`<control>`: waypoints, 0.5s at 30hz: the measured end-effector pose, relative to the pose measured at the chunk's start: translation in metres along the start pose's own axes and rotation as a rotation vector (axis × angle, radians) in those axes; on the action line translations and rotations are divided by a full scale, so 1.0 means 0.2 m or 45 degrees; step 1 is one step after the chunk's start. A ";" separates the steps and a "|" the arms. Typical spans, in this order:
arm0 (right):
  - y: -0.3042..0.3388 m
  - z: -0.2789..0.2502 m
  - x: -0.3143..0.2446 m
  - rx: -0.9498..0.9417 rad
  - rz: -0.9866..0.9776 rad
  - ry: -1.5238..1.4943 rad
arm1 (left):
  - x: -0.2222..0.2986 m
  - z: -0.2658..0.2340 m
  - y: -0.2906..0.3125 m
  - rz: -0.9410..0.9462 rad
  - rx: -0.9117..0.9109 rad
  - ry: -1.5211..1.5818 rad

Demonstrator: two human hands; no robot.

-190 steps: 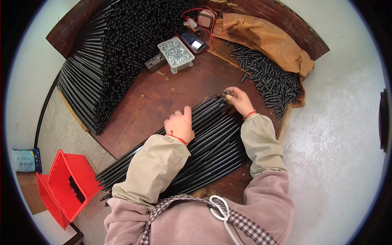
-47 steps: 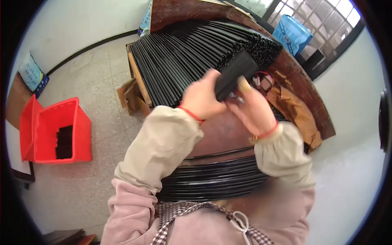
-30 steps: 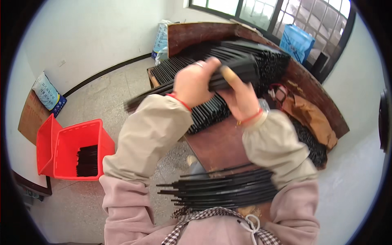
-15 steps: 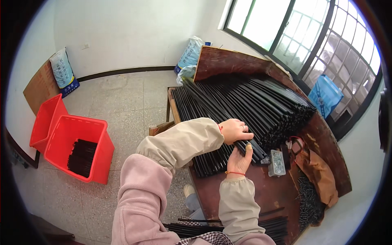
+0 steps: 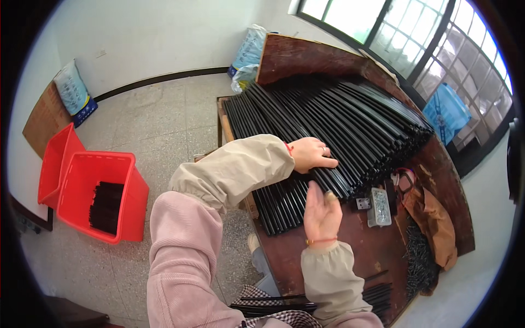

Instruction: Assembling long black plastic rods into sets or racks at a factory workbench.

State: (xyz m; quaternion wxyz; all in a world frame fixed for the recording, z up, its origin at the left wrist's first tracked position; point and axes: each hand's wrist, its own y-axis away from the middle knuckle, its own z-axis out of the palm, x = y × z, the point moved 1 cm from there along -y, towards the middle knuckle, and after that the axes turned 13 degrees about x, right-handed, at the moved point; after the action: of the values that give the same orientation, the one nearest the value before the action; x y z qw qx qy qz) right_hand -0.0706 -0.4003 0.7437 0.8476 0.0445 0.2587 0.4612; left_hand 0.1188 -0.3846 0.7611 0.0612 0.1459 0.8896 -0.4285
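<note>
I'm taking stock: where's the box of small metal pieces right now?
In the head view, the box sits on the table right of centre, beside the grey block, between the right hand and the brown cloth.

From here, slim, glossy black tubes lie heaped side by side on the bench, their rows slightly fanned.

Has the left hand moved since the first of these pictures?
Yes: judged against the brown table, the left hand has gone from the loose rods at the near edge onto the big stack of black rods farther out.
</note>
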 end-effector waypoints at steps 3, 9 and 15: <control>0.22 -0.02 -0.06 -0.201 0.279 0.345 | -0.02 0.01 0.08 -0.021 -0.145 0.025; 0.17 0.12 -0.39 -0.888 -1.665 2.287 | -0.02 -0.04 0.05 -0.010 -0.277 0.094; -0.07 0.11 -0.27 -0.529 -1.900 2.888 | -0.03 -0.06 0.00 0.056 -0.373 0.093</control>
State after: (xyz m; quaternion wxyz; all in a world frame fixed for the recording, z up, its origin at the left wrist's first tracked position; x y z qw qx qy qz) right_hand -0.0734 -0.4487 0.7796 0.2090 -0.6282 0.6925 -0.2865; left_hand 0.1253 -0.3774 0.7702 0.0590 0.1704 0.9408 -0.2871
